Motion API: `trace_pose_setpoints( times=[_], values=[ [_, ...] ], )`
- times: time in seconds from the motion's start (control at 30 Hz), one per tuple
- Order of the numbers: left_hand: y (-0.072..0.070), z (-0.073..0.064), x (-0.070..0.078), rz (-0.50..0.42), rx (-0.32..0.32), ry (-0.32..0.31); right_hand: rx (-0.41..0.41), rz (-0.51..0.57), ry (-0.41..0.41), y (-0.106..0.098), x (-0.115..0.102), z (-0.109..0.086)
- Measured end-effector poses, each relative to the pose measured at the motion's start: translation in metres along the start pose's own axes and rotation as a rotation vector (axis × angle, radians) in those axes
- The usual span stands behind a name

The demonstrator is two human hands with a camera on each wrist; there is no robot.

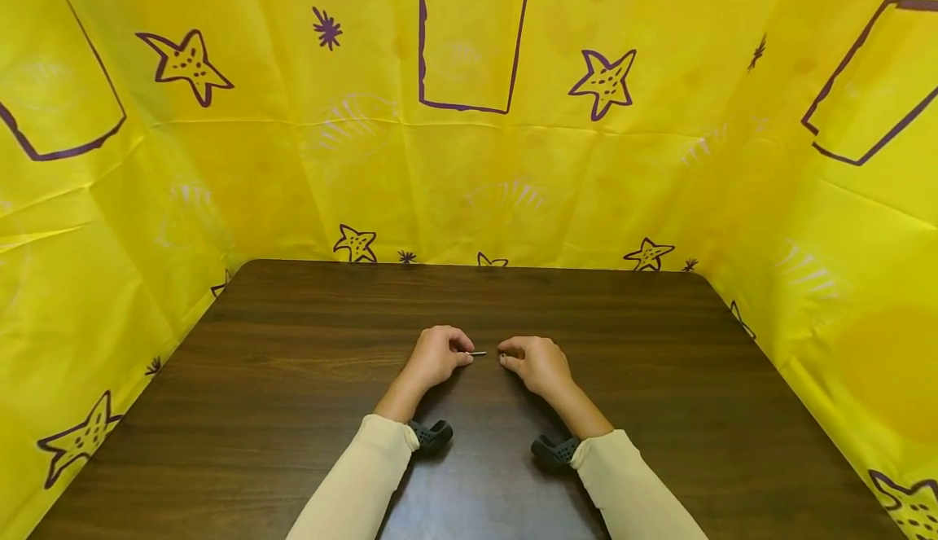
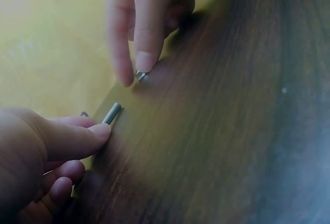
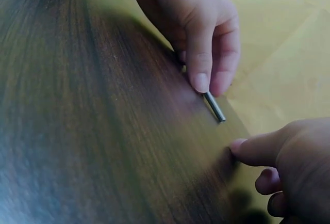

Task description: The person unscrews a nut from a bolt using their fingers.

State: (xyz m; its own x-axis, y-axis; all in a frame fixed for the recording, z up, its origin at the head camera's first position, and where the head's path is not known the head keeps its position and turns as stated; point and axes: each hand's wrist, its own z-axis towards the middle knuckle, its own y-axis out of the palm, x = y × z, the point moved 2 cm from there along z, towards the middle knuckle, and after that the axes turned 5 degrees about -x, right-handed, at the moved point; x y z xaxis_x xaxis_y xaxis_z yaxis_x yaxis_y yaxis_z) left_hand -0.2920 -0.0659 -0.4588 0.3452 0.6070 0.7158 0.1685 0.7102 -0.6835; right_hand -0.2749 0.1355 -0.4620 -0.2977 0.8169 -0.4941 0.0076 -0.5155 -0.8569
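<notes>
Between thumb and fingers my left hand (image 1: 435,357) pinches a thin metal bolt (image 1: 478,353), whose bare shank points towards the right hand; its other end is hidden in the grip. In the left wrist view the bolt (image 2: 112,113) looks finely threaded and tilts upward. My right hand (image 1: 541,363) faces it a short gap away, holding a small shiny metal nut (image 2: 141,75) at its fingertips. The right wrist view shows the bolt (image 3: 214,107) low over the wood, while the right thumb (image 3: 247,150) hides the nut. Bolt and nut are apart.
Both hands work over a dark wood-grain table (image 1: 308,312). A yellow curtain (image 1: 469,173) printed with starfish surrounds its back and sides. Dark straps (image 1: 432,437) sit at both wrists, by the cream sleeves (image 1: 359,479).
</notes>
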Motion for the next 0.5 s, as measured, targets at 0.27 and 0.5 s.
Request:
trace_pose_setpoints(
  times=[0.27,0.5],
  values=[
    [-0.005,-0.003,-0.003,0.004,-0.002,-0.011,-0.029,0.019,0.004,0.003,-0.004,0.002],
    [-0.013,-0.003,-0.005,-0.026,-0.043,0.019,-0.033,0.060,0.006,-0.003,-0.008,0.004]
  ],
)
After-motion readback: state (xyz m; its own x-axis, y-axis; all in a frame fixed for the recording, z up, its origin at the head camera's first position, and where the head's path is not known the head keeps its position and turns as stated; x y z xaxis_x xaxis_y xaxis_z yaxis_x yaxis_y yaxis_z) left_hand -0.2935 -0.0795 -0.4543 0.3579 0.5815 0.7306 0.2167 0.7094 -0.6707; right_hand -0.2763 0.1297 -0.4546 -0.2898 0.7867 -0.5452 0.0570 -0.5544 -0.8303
